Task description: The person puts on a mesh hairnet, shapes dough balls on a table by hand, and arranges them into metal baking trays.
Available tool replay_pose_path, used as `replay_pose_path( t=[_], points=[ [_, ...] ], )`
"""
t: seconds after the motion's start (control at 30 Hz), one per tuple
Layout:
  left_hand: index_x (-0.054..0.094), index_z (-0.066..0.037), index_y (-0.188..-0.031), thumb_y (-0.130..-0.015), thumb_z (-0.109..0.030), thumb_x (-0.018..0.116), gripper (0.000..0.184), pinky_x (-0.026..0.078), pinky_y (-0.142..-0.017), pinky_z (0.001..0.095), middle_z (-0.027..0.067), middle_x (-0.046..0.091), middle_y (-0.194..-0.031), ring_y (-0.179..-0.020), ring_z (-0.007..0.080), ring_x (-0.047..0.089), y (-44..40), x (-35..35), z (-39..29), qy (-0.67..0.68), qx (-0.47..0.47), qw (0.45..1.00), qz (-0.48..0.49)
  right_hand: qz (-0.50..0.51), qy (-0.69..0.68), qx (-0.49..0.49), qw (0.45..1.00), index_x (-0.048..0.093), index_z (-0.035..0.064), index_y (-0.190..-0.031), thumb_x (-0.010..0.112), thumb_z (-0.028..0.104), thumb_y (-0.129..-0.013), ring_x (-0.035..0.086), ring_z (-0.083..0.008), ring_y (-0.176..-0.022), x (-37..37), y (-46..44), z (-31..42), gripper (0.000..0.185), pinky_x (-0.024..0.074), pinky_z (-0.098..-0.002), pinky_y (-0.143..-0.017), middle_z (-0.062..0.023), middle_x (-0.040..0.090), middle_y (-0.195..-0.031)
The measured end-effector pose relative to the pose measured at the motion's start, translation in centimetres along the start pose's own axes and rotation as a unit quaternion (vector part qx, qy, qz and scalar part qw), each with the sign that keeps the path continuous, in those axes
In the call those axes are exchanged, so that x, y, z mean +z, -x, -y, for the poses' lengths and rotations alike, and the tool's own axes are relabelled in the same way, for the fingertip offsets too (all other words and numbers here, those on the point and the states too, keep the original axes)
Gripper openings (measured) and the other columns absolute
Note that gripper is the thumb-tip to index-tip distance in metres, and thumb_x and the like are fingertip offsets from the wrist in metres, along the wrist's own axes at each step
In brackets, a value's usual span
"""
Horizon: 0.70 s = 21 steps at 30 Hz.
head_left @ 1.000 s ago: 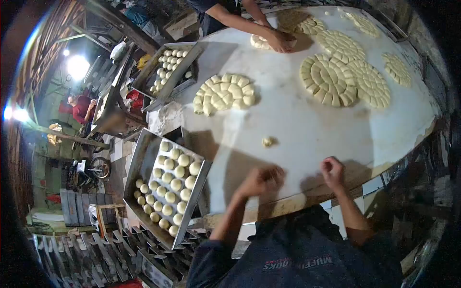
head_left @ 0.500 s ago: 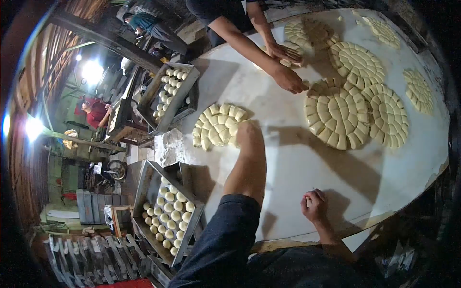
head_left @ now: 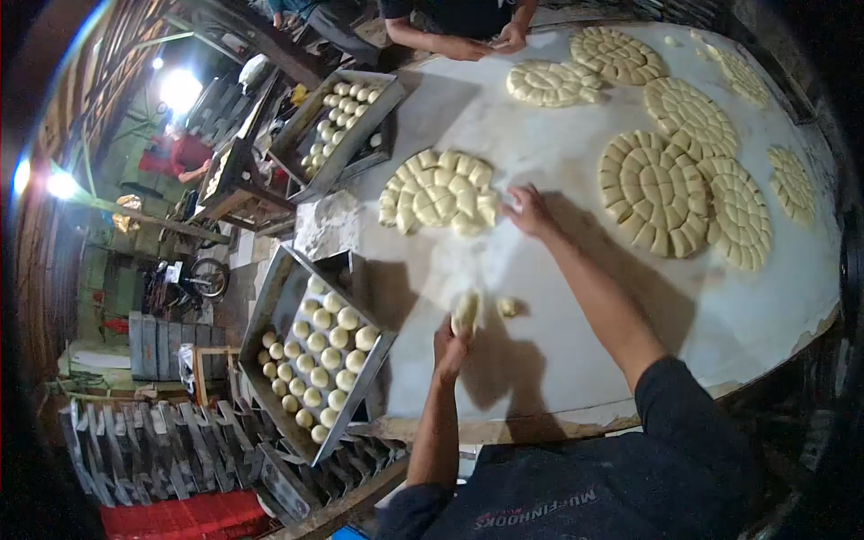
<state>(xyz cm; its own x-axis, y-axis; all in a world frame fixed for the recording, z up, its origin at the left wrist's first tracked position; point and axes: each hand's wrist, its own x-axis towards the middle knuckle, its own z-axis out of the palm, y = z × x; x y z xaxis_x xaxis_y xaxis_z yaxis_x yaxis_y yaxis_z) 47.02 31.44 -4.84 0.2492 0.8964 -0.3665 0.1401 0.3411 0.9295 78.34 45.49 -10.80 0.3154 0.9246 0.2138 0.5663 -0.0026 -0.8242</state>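
My left hand (head_left: 453, 346), low over the near part of the table, is closed around a pale dough piece (head_left: 465, 312). A smaller dough lump (head_left: 508, 308) lies on the tabletop just right of it. My right hand (head_left: 531, 212) is stretched forward, fingers apart, with nothing visible in it. Beside its fingertips lies a round slab of dough cut into chunks (head_left: 436, 191), its right edge ragged. The palm side of my right hand is hidden.
To the left stand a metal tray of dough balls (head_left: 310, 364) and a farther tray (head_left: 346, 112). Several scored dough rounds (head_left: 654, 193) lie on the right of the white table (head_left: 558, 360). Across it are a co-worker's hands (head_left: 490, 45). Metal racks (head_left: 144, 450) stand lower left.
My left hand has drawn back from the cut dough and now holds a piece. My right hand has reached forward from the near edge. The co-worker's hands have pulled back to the far edge.
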Motion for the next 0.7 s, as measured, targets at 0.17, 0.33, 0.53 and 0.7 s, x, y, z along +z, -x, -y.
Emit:
replay_pose_path(
  t=[0.17,0.33,0.53,0.7],
  points=[
    [0.058,-0.007,-0.112,-0.081,-0.004,0.062,0.031,0.050,-0.072,0.0255,0.0004,0.062,-0.102,-0.088,0.0126,0.059,6.8,-5.7,5.4,0.064,0.112,0.992,-0.003,-0.004,0.060,0.035,0.998,0.061,0.0039,-0.091,0.077,0.023,-0.070,0.057,-0.0342,-0.108,4.7,-2.3,3.5,0.033,0.0476,-0.0415,-0.092,-0.0189,0.058,-0.109],
    [0.047,-0.007,-0.117,-0.084,0.007,0.058,0.037,0.047,-0.084,0.0268,0.0045,0.058,-0.109,-0.096,0.0151,0.058,9.2,-7.3,5.4,0.091,0.142,0.986,-0.003,-0.112,-0.010,0.169,0.979,0.054,0.0082,-0.109,0.073,0.018,-0.072,0.064,-0.0382,-0.096,1.3,9.0,6.8,0.042,0.0513,-0.0434,-0.084,-0.0196,0.064,-0.105],
    [0.048,-0.008,-0.123,-0.090,-0.011,0.067,0.037,0.047,-0.088,0.0299,0.0047,0.056,-0.115,-0.101,0.0172,0.056,7.9,-9.5,8.9,0.205,0.161,0.959,0.108,-0.083,-0.030,0.233,0.969,0.059,0.0041,-0.100,0.061,0.021,-0.088,0.060,-0.0206,-0.078,-3.7,29.6,6.4,0.021,0.0499,-0.0367,-0.074,-0.0067,0.063,-0.083],
    [0.055,-0.004,-0.111,-0.087,-0.025,0.073,0.037,0.047,-0.088,0.0350,0.0093,0.059,-0.108,-0.099,0.0204,0.056,9.8,-8.7,8.9,-0.081,0.217,0.973,-0.011,-0.151,-0.106,0.248,0.951,0.056,0.0040,-0.087,0.059,0.022,-0.089,0.054,-0.0148,-0.075,-12.0,36.2,7.5,0.018,0.0463,-0.0322,-0.068,-0.0019,0.054,-0.075]
  ],
)
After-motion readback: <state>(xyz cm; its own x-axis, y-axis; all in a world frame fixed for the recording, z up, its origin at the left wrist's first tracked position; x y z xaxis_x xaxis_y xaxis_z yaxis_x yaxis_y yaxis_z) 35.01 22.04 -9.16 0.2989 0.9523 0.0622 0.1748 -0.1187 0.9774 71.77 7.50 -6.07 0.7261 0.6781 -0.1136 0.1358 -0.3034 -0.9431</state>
